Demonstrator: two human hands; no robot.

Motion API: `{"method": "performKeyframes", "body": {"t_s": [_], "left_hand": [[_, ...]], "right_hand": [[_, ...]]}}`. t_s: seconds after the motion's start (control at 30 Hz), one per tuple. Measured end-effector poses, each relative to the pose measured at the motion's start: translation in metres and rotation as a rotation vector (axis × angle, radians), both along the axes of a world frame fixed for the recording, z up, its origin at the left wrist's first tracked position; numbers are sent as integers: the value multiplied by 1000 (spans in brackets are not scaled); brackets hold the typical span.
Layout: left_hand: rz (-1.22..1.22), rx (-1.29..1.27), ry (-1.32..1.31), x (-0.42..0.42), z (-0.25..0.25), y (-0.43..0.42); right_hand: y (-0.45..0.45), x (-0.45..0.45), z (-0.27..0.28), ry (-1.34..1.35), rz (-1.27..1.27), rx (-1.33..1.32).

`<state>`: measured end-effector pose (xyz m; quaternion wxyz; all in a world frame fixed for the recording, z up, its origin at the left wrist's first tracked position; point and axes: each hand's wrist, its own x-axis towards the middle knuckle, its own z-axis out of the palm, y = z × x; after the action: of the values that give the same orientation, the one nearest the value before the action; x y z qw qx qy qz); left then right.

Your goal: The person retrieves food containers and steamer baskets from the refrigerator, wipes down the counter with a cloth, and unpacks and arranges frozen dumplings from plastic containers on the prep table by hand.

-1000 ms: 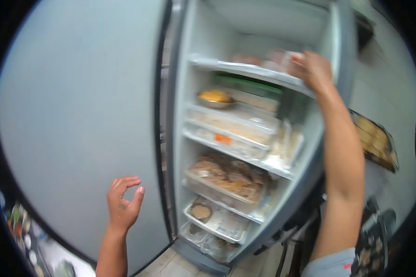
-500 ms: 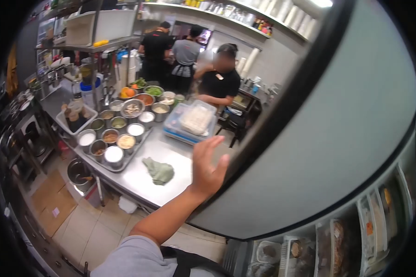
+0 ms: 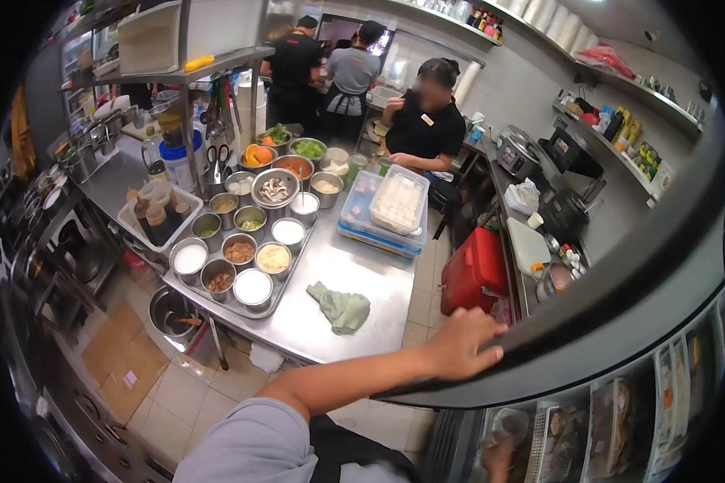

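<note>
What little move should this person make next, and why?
Probably draw the right hand clear before swinging the fridge door: the left hand is at the door's edge, while the right is low by the containers; whether it holds anything is unclear.

The fridge [image 3: 449, 443] carries clear containers [image 3: 606, 427] in levels. The steel bench [image 3: 395, 278] bears a tray [image 3: 283, 291] crowded with metal pots [image 3: 252, 299], a bin [image 3: 181, 231] of bottles [image 3: 155, 216] beside it, a rumpled green cloth [image 3: 340, 307], and stacked tubs [image 3: 361, 208] near the far right corner.
</note>
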<state>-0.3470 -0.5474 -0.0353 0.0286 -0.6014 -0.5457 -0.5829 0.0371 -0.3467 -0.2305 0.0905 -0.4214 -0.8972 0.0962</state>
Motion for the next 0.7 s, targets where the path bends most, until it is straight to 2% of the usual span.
{"method": "performKeyframes", "body": {"t_s": [0.03,0.1,0.13,0.17,0.2,0.23,0.33,0.43,0.5,0.57,0.7], "left_hand": [[-48,20,12,10,-3,-8],[-170,-28,3,35,-4,-22],[-155,24,34,53,-8,-22],[-144,76,62,74,-14,-20],[-161,21,50,93,-19,-18],[-180,18,54,110,-21,-14],[-227,149,120,154,-27,-2],[-336,290,126,177,-19,1],[-334,286,211,177,-7,-5],[-536,206,171,185,-11,-6],[-596,196,236,194,4,-8]], "right_hand": [[-27,-5,-22,-2,-3,-8],[-63,-2,-69,186,-96,-388],[-88,-20,-50,185,-106,-395],[-116,-49,-5,209,75,-370],[-131,-61,20,235,252,-340],[-141,-67,40,243,317,-358],[-140,-63,81,267,201,-402],[-131,-49,97,267,52,-388],[-128,-42,99,262,-10,-376],[-128,-39,95,254,-61,-375],[-132,-42,66,220,-107,-404]]}}
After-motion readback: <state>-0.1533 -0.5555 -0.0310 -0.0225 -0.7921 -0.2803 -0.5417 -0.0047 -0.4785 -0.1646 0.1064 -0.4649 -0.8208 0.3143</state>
